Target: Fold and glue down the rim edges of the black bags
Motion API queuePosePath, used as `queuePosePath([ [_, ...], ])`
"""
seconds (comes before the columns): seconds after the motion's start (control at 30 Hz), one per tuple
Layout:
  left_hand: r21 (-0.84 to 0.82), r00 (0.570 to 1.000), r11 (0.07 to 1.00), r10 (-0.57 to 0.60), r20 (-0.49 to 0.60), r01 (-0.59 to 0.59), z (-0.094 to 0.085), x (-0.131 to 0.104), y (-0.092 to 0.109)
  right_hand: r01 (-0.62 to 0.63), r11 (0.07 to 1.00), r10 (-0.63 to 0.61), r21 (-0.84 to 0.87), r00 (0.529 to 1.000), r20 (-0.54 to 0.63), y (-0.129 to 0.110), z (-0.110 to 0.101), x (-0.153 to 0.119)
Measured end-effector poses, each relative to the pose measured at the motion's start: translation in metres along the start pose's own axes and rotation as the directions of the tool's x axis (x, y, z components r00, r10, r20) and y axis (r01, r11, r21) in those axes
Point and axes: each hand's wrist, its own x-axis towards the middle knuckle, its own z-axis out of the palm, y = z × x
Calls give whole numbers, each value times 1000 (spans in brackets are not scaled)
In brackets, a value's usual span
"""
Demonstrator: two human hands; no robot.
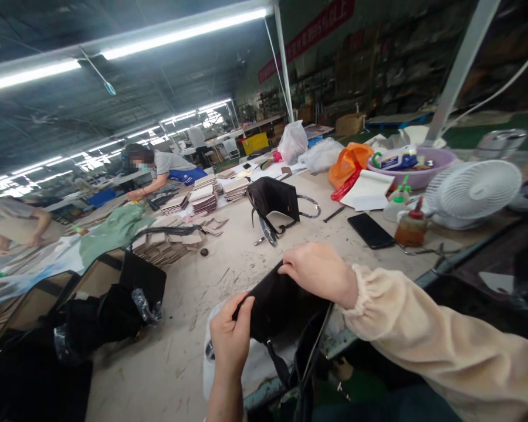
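A black handbag point(281, 310) lies tilted at the table's near edge, its straps and metal clips hanging down over the edge. My left hand point(231, 331) pinches the bag's left corner between thumb and fingers. On its upper edge, my right hand point(317, 269) is closed with the fingers curled over the rim. Under the bag lies a white sheet point(211, 375). A second black bag point(275, 202) with its straps loose stands farther back on the table.
Black bag pieces point(110, 305) pile up on the left, near stacks of cut panels point(202, 196). On the right are a phone point(370, 230), glue bottle point(411, 227), white fan point(473, 190) and purple basin point(440, 161). One person point(162, 164) bends over the far table; another works at far left.
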Motion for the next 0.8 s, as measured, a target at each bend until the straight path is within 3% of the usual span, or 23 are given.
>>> queuePosePath([
  [0.57,7,998,999,-46,34,46,0,3,1,-64,996,66,57,997,-34,4,1,4],
  [0.8,86,979,994,-86,183,71,-10,12,12,20,998,-22,60,999,35,9,4,11],
])
